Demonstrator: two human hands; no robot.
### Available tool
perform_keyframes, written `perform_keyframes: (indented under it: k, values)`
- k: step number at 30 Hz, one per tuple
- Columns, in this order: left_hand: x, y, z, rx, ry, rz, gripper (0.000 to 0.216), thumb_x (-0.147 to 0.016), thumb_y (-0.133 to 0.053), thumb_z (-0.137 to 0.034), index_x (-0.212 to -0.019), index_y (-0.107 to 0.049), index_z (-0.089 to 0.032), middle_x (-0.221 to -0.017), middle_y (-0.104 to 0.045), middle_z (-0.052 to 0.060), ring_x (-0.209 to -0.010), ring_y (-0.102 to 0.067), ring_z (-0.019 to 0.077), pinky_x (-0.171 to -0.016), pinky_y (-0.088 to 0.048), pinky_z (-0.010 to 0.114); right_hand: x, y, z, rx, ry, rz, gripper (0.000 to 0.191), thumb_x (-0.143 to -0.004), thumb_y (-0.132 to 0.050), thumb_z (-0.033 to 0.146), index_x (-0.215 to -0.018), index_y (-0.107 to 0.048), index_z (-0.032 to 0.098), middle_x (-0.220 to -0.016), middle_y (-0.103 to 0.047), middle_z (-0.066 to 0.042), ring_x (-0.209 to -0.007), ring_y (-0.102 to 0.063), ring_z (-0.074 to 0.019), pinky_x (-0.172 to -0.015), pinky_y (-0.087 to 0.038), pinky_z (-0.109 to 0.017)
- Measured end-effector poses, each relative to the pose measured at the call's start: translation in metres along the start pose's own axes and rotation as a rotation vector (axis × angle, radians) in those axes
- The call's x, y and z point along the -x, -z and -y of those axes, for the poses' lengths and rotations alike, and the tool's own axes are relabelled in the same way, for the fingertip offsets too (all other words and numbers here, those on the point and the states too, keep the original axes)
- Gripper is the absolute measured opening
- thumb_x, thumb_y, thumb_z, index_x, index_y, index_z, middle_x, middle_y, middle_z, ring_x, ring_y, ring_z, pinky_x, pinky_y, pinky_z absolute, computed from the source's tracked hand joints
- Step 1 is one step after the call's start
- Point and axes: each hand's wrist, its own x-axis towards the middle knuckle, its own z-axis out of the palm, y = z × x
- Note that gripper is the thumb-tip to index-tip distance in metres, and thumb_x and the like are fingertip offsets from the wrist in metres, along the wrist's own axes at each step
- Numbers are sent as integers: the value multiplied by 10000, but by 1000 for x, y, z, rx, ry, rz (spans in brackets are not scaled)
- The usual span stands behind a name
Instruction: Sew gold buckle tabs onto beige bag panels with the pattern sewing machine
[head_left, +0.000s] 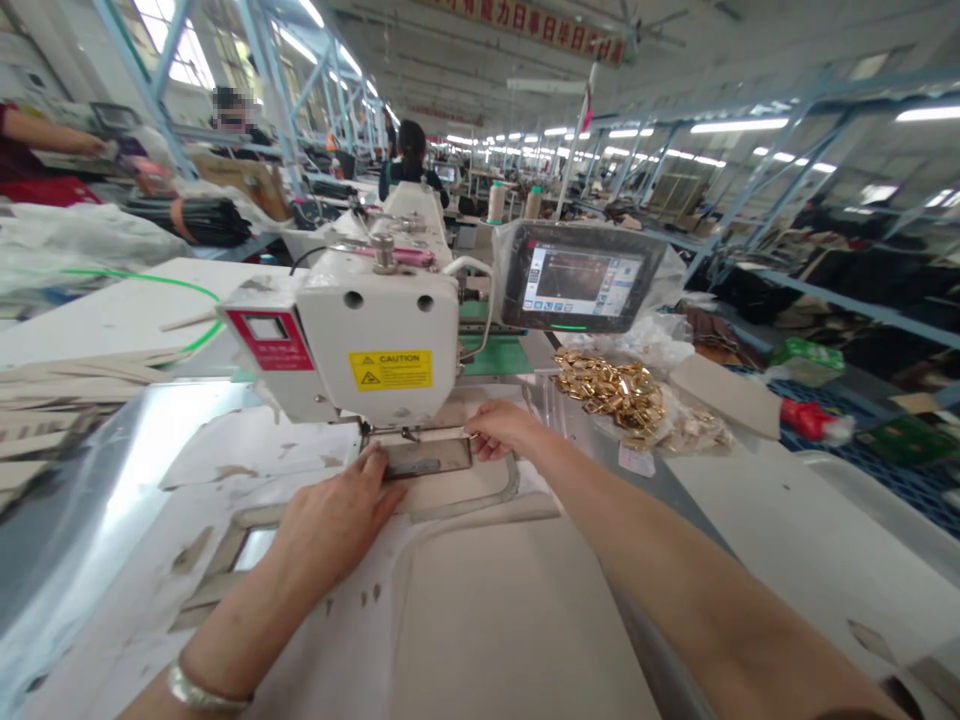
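A white sewing machine head [379, 330] with a yellow caution label stands over a beige panel [457, 490]. Under the needle area lies a rectangular metal-edged frame [427, 458] with a narrow opening. My left hand [337, 515] rests at the frame's left end, fingers stretched out and thumb apart on the panel. At the right end, my right hand [499, 430] has thumb and forefinger pinched together at the frame's corner; whatever is between them is too small to make out. A larger beige piece [510, 620] lies nearer to me.
Right of the machine stands a control screen [581, 280]; below it is a heap of gold metal pieces [615, 390] on plastic. A cutout template [232, 560] lies at left. Stacked beige strips [45, 440] sit farther left. Other people work beyond the machine.
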Motion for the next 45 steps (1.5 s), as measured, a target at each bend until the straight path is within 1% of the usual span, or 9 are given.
perform_keyframes:
  k: [2, 7, 13, 19, 25, 31, 36, 41, 45]
  values:
    - [1, 1, -7, 17, -45, -12, 384, -958, -275, -376, -1170, -514, -163, -1249, -610, 171, -974, -678, 321, -717, -540, 438, 1, 7, -5, -14, 0, -17, 60, -862, -550, 136, -816, -515, 156, -477, -585, 26, -369, -556, -99, -451, -465, -176]
    - [6, 8, -34, 116, -194, 77, 311, -963, -297, -303, -989, -586, -191, -1073, -635, 86, -894, -675, 247, -736, -538, 383, 3, 26, -17, -40, -7, -38, 70, -847, -575, 130, -809, -521, 151, -493, -593, 23, -378, -565, -102, -468, -467, -187]
    - [14, 4, -64, 340, -412, 171, 285, -940, -414, -362, -1095, -591, -201, -1098, -601, 84, -1016, -622, 234, -901, -511, 399, 4, 45, -34, -68, -2, -89, 111, -856, -576, 132, -784, -497, 161, -481, -587, 28, -388, -562, -100, -491, -472, -191]
    - [8, 4, -86, 295, -489, 204, 215, -873, -543, -257, -1052, -623, -171, -1103, -609, 91, -1059, -577, 256, -930, -499, 412, 6, 50, -41, -85, 31, -95, 129, -874, -570, 135, -771, -497, 160, -504, -606, 31, -403, -575, -90, -476, -457, -172]
    - [7, 5, -99, 208, -629, 86, 224, -878, -453, -99, -994, -621, -190, -1019, -653, 78, -1005, -589, 244, -892, -502, 410, 13, 47, -37, -79, 44, -123, 139, -873, -573, 133, -762, -496, 163, -496, -595, 41, -389, -555, -79, -472, -448, -170]
    - [16, -2, -101, 305, -661, 204, 258, -805, -428, -26, -946, -559, -199, -967, -664, 42, -910, -634, 204, -794, -513, 325, 18, 41, -44, -36, 73, -128, 155, -851, -565, 110, -727, -492, 166, -487, -588, 44, -371, -538, -75, -409, -375, -150]
    - [20, -8, -105, 217, -687, 138, 313, -770, -375, 16, -929, -526, -207, -945, -663, 57, -913, -643, 223, -802, -514, 348, 22, 43, -55, 86, 234, -231, 120, -833, -558, 125, -734, -514, 176, -524, -594, 45, -427, -560, -77, -442, -396, -149]
    - [21, -8, -106, 184, -671, 135, 244, -799, -388, -17, -899, -495, -211, -901, -662, 60, -890, -653, 225, -759, -523, 335, 51, 72, -63, 483, 407, -507, 11, -795, -581, 176, -799, -583, 186, -616, -638, 13, -569, -624, -121, -575, -446, -188]
    - [21, -8, -102, 227, -629, 147, 212, -801, -410, -45, -907, -470, -218, -911, -668, 52, -866, -653, 216, -748, -519, 331, 114, 113, -101, 442, 360, -543, 54, -779, -555, 238, -744, -564, 197, -610, -621, 14, -550, -606, -125, -553, -444, -201]
